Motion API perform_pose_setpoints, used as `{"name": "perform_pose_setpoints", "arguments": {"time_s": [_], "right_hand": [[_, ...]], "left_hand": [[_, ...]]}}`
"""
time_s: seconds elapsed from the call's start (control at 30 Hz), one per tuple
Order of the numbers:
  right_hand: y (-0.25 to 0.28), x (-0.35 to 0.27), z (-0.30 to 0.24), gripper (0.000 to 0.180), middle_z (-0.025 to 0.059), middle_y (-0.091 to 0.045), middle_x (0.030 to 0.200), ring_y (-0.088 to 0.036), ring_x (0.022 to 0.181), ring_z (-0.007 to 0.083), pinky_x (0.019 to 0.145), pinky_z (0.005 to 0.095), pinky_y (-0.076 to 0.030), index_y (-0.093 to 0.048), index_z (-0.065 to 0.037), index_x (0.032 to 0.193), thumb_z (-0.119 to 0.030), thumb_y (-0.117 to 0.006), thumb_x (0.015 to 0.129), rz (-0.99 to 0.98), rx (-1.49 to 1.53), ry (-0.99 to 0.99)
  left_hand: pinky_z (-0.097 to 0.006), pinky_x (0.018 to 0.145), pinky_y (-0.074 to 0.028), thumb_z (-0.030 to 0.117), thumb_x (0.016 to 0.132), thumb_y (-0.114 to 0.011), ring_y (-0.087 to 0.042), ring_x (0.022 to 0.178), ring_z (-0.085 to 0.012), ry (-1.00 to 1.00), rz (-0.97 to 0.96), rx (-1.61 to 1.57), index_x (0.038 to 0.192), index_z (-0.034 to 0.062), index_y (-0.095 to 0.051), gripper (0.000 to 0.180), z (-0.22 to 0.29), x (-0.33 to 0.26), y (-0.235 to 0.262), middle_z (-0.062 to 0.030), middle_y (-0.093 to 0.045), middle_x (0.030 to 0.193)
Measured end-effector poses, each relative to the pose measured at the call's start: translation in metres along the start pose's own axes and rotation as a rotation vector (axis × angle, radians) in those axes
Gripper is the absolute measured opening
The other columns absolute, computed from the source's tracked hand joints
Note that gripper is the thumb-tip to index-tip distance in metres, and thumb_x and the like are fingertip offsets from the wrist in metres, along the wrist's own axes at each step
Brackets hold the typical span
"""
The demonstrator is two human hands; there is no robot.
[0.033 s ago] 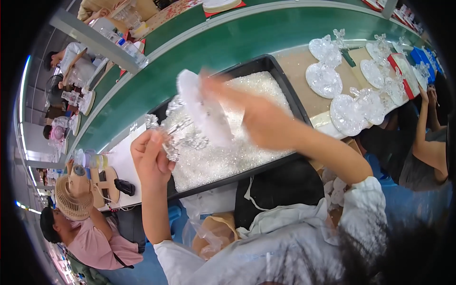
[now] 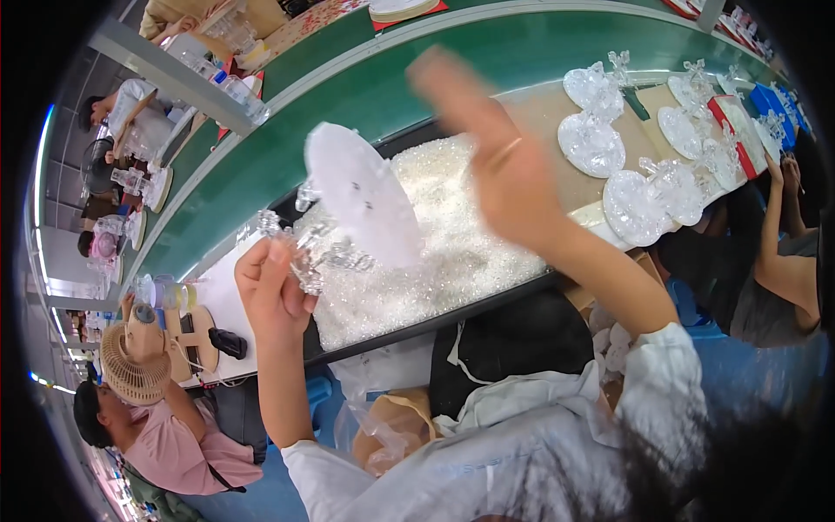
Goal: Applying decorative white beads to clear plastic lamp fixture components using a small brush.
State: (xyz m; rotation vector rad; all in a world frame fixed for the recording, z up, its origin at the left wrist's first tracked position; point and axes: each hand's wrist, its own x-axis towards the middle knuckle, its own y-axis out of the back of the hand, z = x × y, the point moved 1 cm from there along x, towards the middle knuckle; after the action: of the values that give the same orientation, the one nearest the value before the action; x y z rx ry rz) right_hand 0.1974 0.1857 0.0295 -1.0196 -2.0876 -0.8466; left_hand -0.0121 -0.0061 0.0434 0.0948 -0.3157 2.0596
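My left hand [image 2: 273, 291] is closed around the clear, branching part of a transparent plastic ornament [image 2: 337, 250]. Its white oval base [image 2: 364, 198] faces me, tilted, with a few small dark marks on it. The piece hangs over a black tray [image 2: 426, 329] filled with clear, glittering granules [image 2: 374, 304]. Raised above the tray's far right side is my right hand [image 2: 513, 170], apart from the ornament. Motion smears its fingers, which point up and away, and nothing shows in them.
Several finished-looking clear ornaments [image 2: 591, 143] stand on brown board to the right, beside a red-edged box [image 2: 731, 130]. A green conveyor belt [image 2: 348, 83] runs behind the tray. At left are a beige fan [image 2: 135, 361] and a co-worker in pink [image 2: 187, 444]. Another person sits at right.
My right hand has moved from beside the white base up and to the right. The base has turned to show more of its flat face, still held in my left hand.
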Motion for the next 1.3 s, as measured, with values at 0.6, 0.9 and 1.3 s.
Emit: {"name": "perform_pose_setpoints", "arguments": {"time_s": [0.6,0.9,1.3], "right_hand": [[-0.015,-0.024,-0.018,0.079,0.0192,-0.041,0.150,-0.035,0.142,0.0305,0.117,0.0399,-0.025,-0.043,0.000,0.144,0.020,-0.029,0.068,-0.028,0.279,-0.194],[0.006,-0.024,-0.010,0.076,0.0161,-0.049,0.143,-0.047,0.133,0.0244,0.111,0.0392,-0.036,-0.035,0.000,0.147,0.017,-0.031,0.073,0.055,0.820,-0.585],[-0.002,-0.032,-0.020,0.083,0.0135,-0.040,0.149,-0.040,0.138,0.0238,0.113,0.0364,-0.031,-0.022,-0.001,0.153,0.017,-0.032,0.072,-0.044,1.023,-0.530]], "left_hand": [[-0.021,0.033,-0.036,0.019,0.097,-0.058,-0.035,0.034,-0.0038,0.023,0.059,0.241,0.086,-0.0042,-0.064,0.026,0.017,-0.009,-0.014,0.0044,-0.040,0.045],[-0.032,0.046,-0.041,0.015,0.085,-0.071,-0.053,0.049,-0.0164,-0.536,-0.248,1.122,0.095,0.0043,-0.066,0.015,0.047,-0.011,-0.035,-0.0048,-0.052,0.059],[-0.028,0.083,-0.047,0.002,0.083,-0.063,-0.053,0.091,-0.0128,-0.190,-0.119,0.440,0.134,0.0014,-0.044,0.055,0.028,-0.012,-0.055,-0.0055,-0.051,0.108]]}}
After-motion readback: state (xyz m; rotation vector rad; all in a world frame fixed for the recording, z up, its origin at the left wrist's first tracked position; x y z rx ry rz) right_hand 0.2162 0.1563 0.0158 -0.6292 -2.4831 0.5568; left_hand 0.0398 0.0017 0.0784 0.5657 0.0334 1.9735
